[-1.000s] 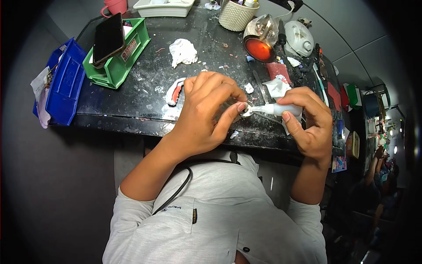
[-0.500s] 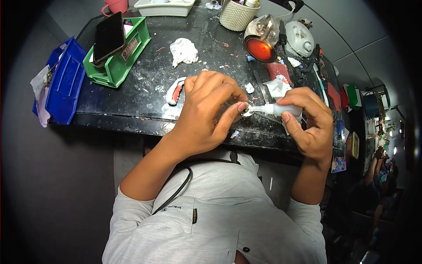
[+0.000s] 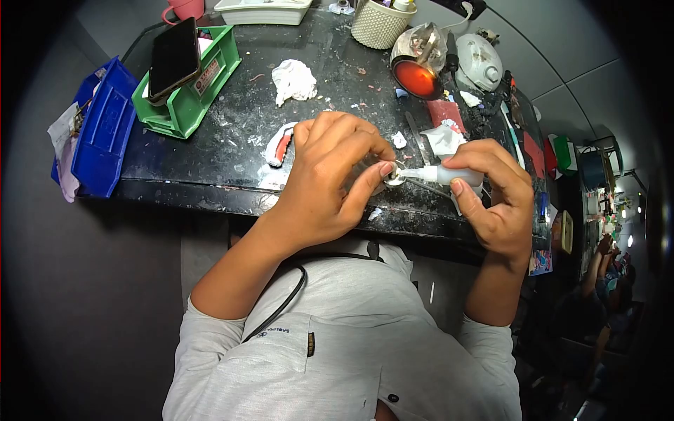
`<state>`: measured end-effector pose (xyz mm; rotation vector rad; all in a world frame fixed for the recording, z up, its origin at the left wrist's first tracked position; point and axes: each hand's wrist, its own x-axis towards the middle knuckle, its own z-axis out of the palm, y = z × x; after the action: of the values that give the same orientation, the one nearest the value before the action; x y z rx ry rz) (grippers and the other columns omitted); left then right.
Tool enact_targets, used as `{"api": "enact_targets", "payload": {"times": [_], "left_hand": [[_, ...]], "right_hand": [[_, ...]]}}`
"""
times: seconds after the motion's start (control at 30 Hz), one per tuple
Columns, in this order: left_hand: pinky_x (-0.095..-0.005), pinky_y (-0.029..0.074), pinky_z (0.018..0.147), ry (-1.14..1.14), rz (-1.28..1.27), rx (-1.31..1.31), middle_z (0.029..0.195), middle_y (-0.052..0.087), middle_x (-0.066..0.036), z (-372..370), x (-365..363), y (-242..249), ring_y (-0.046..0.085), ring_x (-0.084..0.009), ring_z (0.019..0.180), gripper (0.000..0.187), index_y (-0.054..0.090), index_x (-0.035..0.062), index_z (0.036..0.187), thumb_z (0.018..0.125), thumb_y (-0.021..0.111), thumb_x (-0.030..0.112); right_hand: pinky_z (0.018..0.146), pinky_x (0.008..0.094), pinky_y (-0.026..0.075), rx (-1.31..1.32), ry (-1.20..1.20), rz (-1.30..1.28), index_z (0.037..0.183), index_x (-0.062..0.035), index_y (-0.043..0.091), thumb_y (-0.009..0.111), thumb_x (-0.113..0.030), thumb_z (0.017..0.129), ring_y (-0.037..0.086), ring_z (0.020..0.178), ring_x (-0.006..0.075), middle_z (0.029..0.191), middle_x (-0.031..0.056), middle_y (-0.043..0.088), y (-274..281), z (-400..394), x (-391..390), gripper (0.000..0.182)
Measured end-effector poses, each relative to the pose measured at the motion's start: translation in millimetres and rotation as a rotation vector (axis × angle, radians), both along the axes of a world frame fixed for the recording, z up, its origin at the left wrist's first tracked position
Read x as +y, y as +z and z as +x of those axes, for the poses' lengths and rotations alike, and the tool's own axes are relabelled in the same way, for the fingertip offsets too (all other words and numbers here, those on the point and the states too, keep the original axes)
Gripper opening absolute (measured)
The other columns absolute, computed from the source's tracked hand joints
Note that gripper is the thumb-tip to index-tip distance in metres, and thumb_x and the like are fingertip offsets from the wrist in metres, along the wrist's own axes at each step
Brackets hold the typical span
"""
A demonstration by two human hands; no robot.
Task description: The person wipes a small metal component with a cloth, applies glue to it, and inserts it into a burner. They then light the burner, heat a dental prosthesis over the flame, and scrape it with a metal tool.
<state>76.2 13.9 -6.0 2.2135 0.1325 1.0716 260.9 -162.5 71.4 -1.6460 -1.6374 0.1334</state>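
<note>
A small squeeze bottle (image 3: 458,174) with a translucent body and narrow white nozzle lies sideways in my right hand (image 3: 495,200), between thumb and fingers. Its nozzle points left, its tip right at a small, shiny round piece (image 3: 396,177). My left hand (image 3: 330,172) is closed in a pinch at this piece, thumb and index finger at its left edge; I cannot tell exactly what it is. Just left of that hand sits a white dental cast (image 3: 275,149) with a red-pink arch, partly hidden by the fingers. A metal tool (image 3: 430,186) lies beneath the bottle.
Crumpled white tissue (image 3: 293,81) lies on the scuffed black table (image 3: 217,158). A phone (image 3: 174,59) rests on a green bin (image 3: 189,116), beside a blue bin (image 3: 105,137). Behind my right hand are a glowing orange lamp (image 3: 417,78), a woven pot (image 3: 381,27) and red sheets (image 3: 445,112).
</note>
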Motion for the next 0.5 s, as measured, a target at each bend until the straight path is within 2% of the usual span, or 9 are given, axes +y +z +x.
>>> {"api": "enact_targets", "payload": {"times": [0.5], "left_hand": [[-0.0353,0.035,0.093,0.003,0.002,-0.002,0.102,0.068,-0.004,-1.6,-0.3,0.9,0.057,-0.0215,0.101,0.009,0.073,0.0081,0.098,0.090,0.075,0.011]], "right_hand": [[0.081,0.0331,0.056,-0.009,-0.002,0.003,0.104,0.0015,0.077,0.074,-0.001,0.084,0.070,0.091,0.0227,0.100,0.0137,0.071,1.9,-2.4,-1.3,0.021]]}}
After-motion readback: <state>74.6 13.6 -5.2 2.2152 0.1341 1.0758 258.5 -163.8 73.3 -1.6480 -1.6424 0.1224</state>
